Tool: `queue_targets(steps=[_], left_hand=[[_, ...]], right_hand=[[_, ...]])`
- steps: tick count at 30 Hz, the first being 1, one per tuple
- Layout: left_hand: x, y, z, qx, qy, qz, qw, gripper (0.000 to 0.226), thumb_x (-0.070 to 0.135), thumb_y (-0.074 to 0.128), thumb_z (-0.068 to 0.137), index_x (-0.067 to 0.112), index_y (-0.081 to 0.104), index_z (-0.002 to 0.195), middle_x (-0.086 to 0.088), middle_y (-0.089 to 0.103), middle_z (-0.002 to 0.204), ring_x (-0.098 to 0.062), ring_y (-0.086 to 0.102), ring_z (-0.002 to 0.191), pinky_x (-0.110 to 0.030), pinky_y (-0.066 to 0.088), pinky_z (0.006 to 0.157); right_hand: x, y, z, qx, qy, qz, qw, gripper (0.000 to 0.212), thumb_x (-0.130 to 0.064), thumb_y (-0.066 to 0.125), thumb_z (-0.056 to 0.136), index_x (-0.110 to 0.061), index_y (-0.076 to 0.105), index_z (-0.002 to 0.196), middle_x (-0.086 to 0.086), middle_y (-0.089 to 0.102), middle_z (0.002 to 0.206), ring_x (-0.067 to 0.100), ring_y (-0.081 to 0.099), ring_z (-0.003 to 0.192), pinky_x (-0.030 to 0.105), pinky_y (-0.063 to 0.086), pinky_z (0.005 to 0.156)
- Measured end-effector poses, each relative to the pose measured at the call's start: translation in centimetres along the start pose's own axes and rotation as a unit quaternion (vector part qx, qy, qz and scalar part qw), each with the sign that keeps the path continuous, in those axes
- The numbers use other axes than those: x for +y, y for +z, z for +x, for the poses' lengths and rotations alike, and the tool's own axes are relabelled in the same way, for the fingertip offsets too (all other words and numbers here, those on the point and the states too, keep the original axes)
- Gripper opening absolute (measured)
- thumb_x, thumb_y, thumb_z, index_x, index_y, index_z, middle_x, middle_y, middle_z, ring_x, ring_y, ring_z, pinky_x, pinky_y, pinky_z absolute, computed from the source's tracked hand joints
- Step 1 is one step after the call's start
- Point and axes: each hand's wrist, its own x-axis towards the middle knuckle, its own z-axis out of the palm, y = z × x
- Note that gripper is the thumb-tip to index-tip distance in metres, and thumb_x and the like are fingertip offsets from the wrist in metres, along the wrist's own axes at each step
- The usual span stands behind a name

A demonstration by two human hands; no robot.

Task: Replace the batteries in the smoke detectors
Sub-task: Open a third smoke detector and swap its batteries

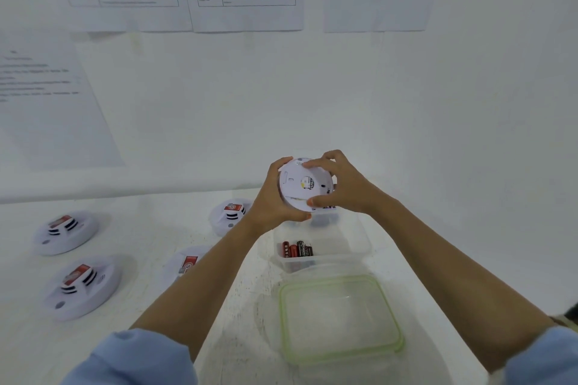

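A left hand [275, 201] and a right hand [341, 186], 2 in all, curl round opposite rims of a round white smoke detector [297, 186]. It is held above a clear tub [355, 247] of batteries [297, 248], flat back tilted toward the camera.

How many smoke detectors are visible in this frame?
5. Held smoke detector between left hand and right hand; two detectors on the table at far left; two partly behind the left forearm. Others may be hidden.

A person is wearing light blue sleeves.
The left sleeve [134, 359] and right sleeve [544, 359] are ending near the elbows, leaving forearms, left hand [275, 200] and right hand [344, 187] bare.
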Motion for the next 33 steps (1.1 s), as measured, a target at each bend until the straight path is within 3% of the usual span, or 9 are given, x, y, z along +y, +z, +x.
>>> queue_targets(steps=[2,5,10,16,19,21,24,29,33], left_hand=[[0.0,0.2,-0.2,-0.003,-0.002,0.0,1.0,0.107,0.015,0.083,0.044,0.01,0.027,0.135,0.002,0.042,0.133,-0.003,0.048,0.117,-0.02,0.05,0.083],[-0.1,0.3,-0.3,-0.001,-0.001,0.012,1.0,0.104,0.013,0.084,0.044,0.012,0.028,0.133,0.008,0.043,0.129,0.004,0.049,0.114,-0.015,0.048,0.083],[-0.1,0.3,-0.6,0.01,-0.003,0.014,1.0,0.097,0.021,0.08,0.044,0.022,0.031,0.128,0.007,0.044,0.127,0.002,0.049,0.112,-0.018,0.048,0.085],[-0.2,0.1,-0.7,0.015,-0.003,0.012,1.0,0.102,0.006,0.082,0.044,0.015,0.027,0.13,0.002,0.043,0.125,0.009,0.05,0.106,-0.013,0.048,0.08],[-0.2,-0.1,-0.7,0.013,-0.011,0.018,1.0,0.102,0.016,0.082,0.042,0.018,0.028,0.128,0.004,0.043,0.125,0.008,0.05,0.107,-0.014,0.048,0.08],[-0.2,-0.3,-0.7,0.011,-0.019,0.023,1.0,0.103,0.008,0.083,0.043,0.02,0.027,0.128,0.005,0.044,0.123,0.009,0.05,0.105,-0.014,0.048,0.079],[-0.2,-0.4,-0.8,0.007,-0.022,0.021,0.999,0.101,0.012,0.084,0.042,0.026,0.029,0.125,0.008,0.046,0.12,0.007,0.052,0.104,-0.016,0.049,0.077],[-0.2,-0.6,-0.7,0.015,-0.023,0.027,0.999,0.1,0.023,0.084,0.04,0.028,0.03,0.124,0.005,0.045,0.123,-0.001,0.052,0.109,-0.018,0.05,0.08],[-0.4,-0.6,-0.7,-0.003,-0.033,0.003,0.999,0.106,0.0,0.082,0.046,0.02,0.025,0.133,0.005,0.044,0.125,0.008,0.052,0.107,-0.014,0.048,0.08]], right_hand=[[-0.5,0.0,-0.1,-0.002,0.0,-0.033,0.999,0.069,-0.019,0.082,0.066,-0.026,0.048,0.126,-0.004,0.029,0.117,0.014,0.041,0.106,0.014,0.044,0.075],[-1.2,0.0,-0.1,-0.009,-0.009,-0.103,0.995,0.071,-0.024,0.081,0.066,-0.024,0.046,0.128,-0.004,0.031,0.117,0.016,0.043,0.104,0.024,0.045,0.079],[-2.0,0.3,0.4,-0.011,-0.065,-0.249,0.966,0.071,-0.034,0.079,0.063,-0.014,0.049,0.124,0.0,0.043,0.119,0.016,0.039,0.109,0.026,0.042,0.081],[-2.8,0.3,1.2,-0.059,-0.093,-0.275,0.955,0.072,-0.041,0.071,0.056,-0.006,0.052,0.116,0.0,0.044,0.1,0.016,0.042,0.09,0.021,0.034,0.074],[-2.9,0.2,1.5,-0.071,-0.112,-0.297,0.945,0.066,-0.031,0.08,0.061,-0.002,0.052,0.114,0.008,0.049,0.104,0.019,0.045,0.091,0.023,0.036,0.076],[-2.9,0.2,1.6,-0.085,-0.128,-0.31,0.938,0.067,-0.028,0.08,0.061,-0.001,0.052,0.115,0.011,0.05,0.107,0.017,0.042,0.09,0.022,0.034,0.076],[-3.1,0.0,1.7,-0.109,-0.143,-0.324,0.929,0.069,-0.027,0.08,0.062,0.0,0.05,0.119,0.012,0.049,0.109,0.015,0.038,0.09,0.02,0.031,0.076],[-3.1,-0.4,1.9,-0.126,-0.136,-0.336,0.924,0.075,-0.03,0.077,0.067,-0.008,0.044,0.131,0.006,0.045,0.115,0.019,0.045,0.1,0.025,0.04,0.082],[-2.9,-0.2,2.1,-0.133,-0.132,-0.339,0.922,0.074,-0.027,0.078,0.066,-0.005,0.045,0.128,0.009,0.048,0.114,0.022,0.047,0.101,0.028,0.042,0.084]])
